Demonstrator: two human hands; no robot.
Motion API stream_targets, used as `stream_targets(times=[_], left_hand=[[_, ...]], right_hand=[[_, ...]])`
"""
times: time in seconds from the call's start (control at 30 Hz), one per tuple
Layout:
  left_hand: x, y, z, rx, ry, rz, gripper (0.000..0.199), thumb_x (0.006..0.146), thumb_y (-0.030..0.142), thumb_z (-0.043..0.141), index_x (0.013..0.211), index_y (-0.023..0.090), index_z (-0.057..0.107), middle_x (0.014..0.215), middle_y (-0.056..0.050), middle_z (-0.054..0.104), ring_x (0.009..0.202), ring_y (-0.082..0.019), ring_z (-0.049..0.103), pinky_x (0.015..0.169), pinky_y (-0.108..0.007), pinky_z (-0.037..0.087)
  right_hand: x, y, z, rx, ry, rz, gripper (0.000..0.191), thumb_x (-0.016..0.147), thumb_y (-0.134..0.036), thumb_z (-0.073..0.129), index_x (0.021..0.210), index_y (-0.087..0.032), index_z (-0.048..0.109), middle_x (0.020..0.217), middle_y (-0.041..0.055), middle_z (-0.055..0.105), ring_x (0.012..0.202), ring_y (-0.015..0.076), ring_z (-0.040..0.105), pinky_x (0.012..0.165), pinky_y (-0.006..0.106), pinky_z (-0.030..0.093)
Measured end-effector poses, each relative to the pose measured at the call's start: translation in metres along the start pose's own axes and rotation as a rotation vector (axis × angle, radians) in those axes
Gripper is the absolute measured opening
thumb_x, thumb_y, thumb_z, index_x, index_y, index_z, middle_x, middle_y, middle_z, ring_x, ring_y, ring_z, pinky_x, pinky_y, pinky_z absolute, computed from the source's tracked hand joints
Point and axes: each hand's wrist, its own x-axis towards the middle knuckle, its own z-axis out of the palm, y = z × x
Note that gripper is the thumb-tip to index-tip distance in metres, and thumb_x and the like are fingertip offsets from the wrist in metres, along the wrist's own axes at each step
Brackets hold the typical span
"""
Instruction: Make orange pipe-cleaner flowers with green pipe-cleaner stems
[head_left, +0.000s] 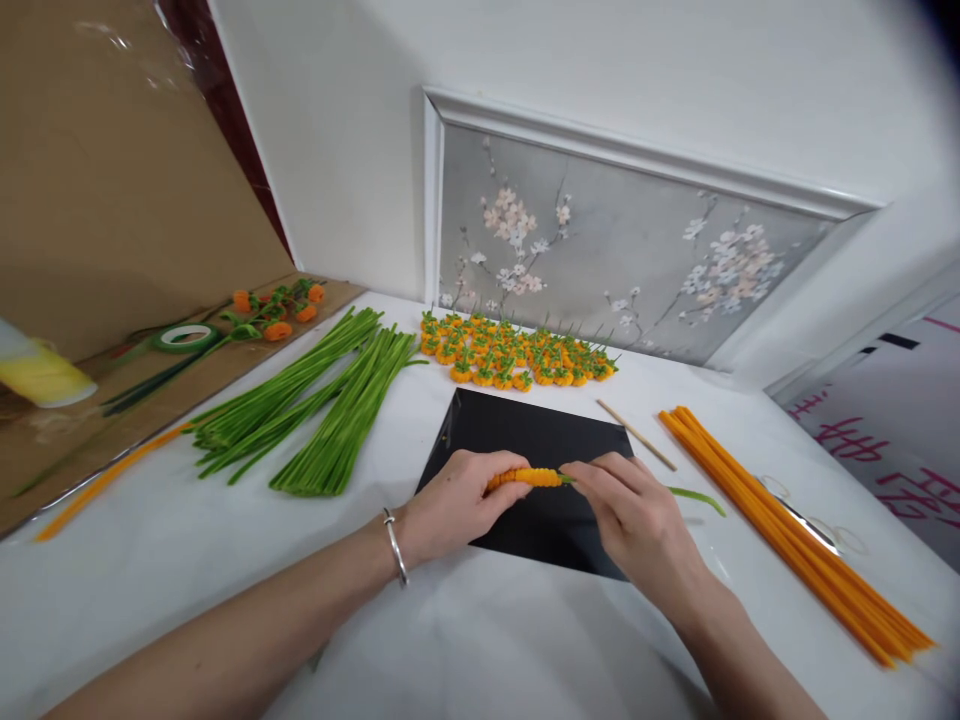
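Observation:
Over a black mat (540, 425), my left hand (472, 495) pinches the left end of a coiled orange pipe cleaner (541, 478). My right hand (626, 495) grips a green pipe cleaner (697, 496) where it comes out of the coil's right end; its free tail sticks out to the right behind that hand. The coil lies level between both hands, with tight even turns. Inside it, the green stem is hidden.
Green pipe cleaners (330, 430) lie left, orange pipe cleaners (787, 530) right beside scissors (810, 525). Several small orange flowers (517, 350) stand at the back. A wooden stick (637, 436), green tape (186, 337), a finished flower bunch (277, 310) and a yellow bottle (45, 370) are around.

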Motion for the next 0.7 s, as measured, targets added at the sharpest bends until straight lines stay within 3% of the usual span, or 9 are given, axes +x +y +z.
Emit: stream_targets(times=[0.3, 0.47, 0.6, 0.7], left_hand=[[-0.002, -0.002, 0.004, -0.026, -0.043, 0.014, 0.02, 0.088, 0.026, 0.052, 0.099, 0.02, 0.068, 0.063, 0.005, 0.056, 0.052, -0.008, 0.039, 0.052, -0.02, 0.029], [-0.002, -0.001, 0.005, -0.061, -0.079, 0.03, 0.019, 0.088, 0.023, 0.052, 0.096, 0.019, 0.068, 0.066, 0.004, 0.057, 0.056, -0.008, 0.042, 0.054, -0.02, 0.031], [-0.002, 0.0, 0.004, -0.062, -0.093, 0.009, 0.019, 0.089, 0.027, 0.051, 0.091, 0.018, 0.068, 0.063, 0.004, 0.055, 0.055, -0.008, 0.042, 0.052, -0.02, 0.029], [-0.002, 0.0, 0.003, -0.088, -0.091, -0.027, 0.021, 0.089, 0.029, 0.051, 0.092, 0.018, 0.069, 0.063, 0.004, 0.056, 0.054, -0.008, 0.041, 0.051, -0.019, 0.028]], right_hand=[[0.0, -0.005, 0.006, 0.116, -0.051, 0.038, 0.028, 0.093, -0.009, 0.042, 0.106, -0.021, 0.063, 0.085, 0.0044, 0.063, 0.069, 0.014, 0.059, 0.065, 0.027, 0.047], [-0.001, -0.005, 0.008, 0.182, -0.114, 0.033, 0.03, 0.093, -0.009, 0.041, 0.111, -0.022, 0.061, 0.094, 0.0056, 0.065, 0.08, 0.0158, 0.062, 0.073, 0.029, 0.051], [-0.002, 0.005, -0.001, 0.118, -0.156, 0.055, 0.033, 0.093, -0.015, 0.045, 0.124, -0.022, 0.054, 0.107, 0.0078, 0.065, 0.091, 0.0183, 0.063, 0.077, 0.032, 0.053], [-0.003, 0.015, -0.007, 0.059, -0.157, 0.052, 0.029, 0.093, -0.019, 0.047, 0.121, -0.022, 0.056, 0.097, 0.0062, 0.068, 0.082, 0.0183, 0.065, 0.073, 0.033, 0.053]])
